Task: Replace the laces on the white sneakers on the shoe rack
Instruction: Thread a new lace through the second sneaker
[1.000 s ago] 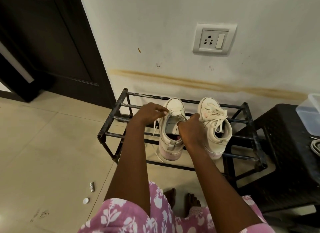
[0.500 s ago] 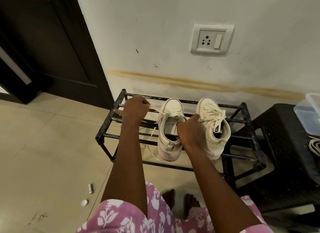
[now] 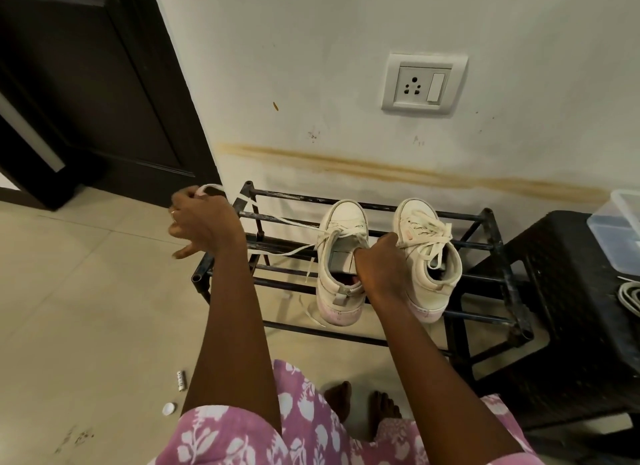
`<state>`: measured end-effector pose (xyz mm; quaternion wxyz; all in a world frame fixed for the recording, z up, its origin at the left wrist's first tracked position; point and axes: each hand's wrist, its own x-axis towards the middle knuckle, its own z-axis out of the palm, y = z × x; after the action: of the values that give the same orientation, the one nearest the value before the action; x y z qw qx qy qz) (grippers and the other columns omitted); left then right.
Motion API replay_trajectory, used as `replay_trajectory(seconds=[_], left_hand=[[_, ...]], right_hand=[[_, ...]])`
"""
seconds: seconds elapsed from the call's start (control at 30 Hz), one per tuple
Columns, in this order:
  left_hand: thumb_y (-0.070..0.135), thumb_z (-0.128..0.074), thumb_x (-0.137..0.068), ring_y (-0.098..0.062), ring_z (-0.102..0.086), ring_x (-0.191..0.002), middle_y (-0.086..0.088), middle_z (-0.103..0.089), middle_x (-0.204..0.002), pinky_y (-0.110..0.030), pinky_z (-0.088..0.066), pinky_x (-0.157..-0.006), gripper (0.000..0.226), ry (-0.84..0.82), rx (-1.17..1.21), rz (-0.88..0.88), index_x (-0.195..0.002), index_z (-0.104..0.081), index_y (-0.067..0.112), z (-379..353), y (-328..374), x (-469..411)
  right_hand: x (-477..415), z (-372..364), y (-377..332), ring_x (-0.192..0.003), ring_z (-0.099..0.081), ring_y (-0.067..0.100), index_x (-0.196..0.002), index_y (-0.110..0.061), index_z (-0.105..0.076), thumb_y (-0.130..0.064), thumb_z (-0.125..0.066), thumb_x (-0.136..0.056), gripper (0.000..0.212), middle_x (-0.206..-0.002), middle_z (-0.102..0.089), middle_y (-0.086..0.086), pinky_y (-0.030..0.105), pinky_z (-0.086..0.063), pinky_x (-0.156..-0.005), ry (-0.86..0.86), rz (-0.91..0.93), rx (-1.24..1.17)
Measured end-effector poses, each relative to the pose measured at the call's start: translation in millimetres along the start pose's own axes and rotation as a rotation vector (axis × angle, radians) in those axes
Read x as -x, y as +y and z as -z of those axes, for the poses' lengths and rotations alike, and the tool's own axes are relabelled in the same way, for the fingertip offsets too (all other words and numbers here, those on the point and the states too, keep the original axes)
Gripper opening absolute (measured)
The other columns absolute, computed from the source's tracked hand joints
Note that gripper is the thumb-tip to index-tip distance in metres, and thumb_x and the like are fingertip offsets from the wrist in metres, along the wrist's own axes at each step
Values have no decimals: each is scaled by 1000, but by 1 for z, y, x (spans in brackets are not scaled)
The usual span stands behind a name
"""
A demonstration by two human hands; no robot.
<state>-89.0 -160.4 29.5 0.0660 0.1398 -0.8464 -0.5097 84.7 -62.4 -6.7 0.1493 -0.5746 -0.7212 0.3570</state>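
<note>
Holding one lace [image 3: 287,222] (left hand [image 3: 204,222]), one sneaker [image 3: 343,219] (right hand [image 3: 379,265]).

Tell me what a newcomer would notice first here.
The left hand holds a white lace stretched out sideways from a sneaker on the black shoe rack, while the right hand grips that shoe's opening. Beside it the second sneaker sits laced, under a brown stain along the wall.

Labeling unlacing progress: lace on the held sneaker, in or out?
Partly out. The lace runs from the left hand to toe-end eyelets of the sneaker. The right hand grips its collar.
</note>
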Motion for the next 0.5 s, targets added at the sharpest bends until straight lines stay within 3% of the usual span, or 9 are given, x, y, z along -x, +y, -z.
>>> replay_trajectory(seconds=[0.1, 0.2, 0.33, 0.4, 0.5], left_hand=[[11, -45, -89, -33, -28, -132, -5, -44, -136, -68, -3, -107, 37, -254, -157, -158, -119, -59, 29, -8, 1, 7], [23, -53, -90, -31, -41, -125, 0, -55, -123, -61, -19, -110, 29, -636, -175, -453, -102, -65, 46, -23, -4, 14], [31, -60, -89, -21, -52, -120, -1, -64, -123, -38, -35, -108, 23, -1041, -311, -632, -110, -69, 31, -36, -9, 38], [26, -60, -90, -20, -58, -112, -5, -67, -117, -29, -42, -98, 25, -1110, -397, -700, -113, -69, 18, -38, -7, 49], [21, -62, -90, -21, -61, -104, -8, -69, -108, -29, -45, -90, 23, -1100, -432, -699, -109, -70, 10, -39, -4, 54]], right_hand=[[1, 1, -1, -103, -59, 34, -124, -4, -40, -26, -53, -90, 42, -117, -59, 18, 35, -46, -75, -2, 14, 1], [0, 1, -2, -107, -57, 35, -125, -5, -40, -25, -52, -91, 42, -119, -58, 18, 31, -37, -72, -2, 23, 35], [1, -1, -2, -107, -57, 37, -126, -4, -38, -21, -50, -91, 41, -119, -59, 20, 31, -36, -71, 6, 64, 70], [2, 0, -2, -106, -57, 38, -126, -4, -37, -18, -48, -91, 39, -117, -59, 21, 32, -36, -70, 13, 93, 109], [4, 2, -3, -106, -56, 37, -127, -2, -35, -16, -43, -94, 37, -117, -58, 21, 32, -35, -70, 8, 138, 180]])
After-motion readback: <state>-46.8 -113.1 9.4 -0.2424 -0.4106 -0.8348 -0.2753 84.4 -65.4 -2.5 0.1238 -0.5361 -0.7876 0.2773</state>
